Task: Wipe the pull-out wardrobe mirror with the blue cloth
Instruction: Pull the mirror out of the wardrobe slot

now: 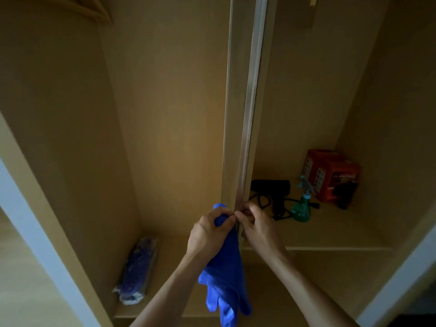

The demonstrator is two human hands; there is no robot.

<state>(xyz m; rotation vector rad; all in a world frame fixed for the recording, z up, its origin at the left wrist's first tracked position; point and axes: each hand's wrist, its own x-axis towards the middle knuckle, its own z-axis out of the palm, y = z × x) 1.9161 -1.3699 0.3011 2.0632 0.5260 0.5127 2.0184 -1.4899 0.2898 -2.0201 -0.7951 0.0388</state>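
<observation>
Beside the mirror [247, 128], one shelf [330, 232] holds a bottle [301, 210].

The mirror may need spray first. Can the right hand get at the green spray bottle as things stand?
Probably yes: the spray bottle stands on the open shelf just beside the right hand, only a black cable between. Its fingers must first release the mirror edge.

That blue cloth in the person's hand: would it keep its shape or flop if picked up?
Probably floppy: the soft blue cloth droops in loose folds below the left hand. Likely light, since one hand's curled fingers carry it.
</observation>
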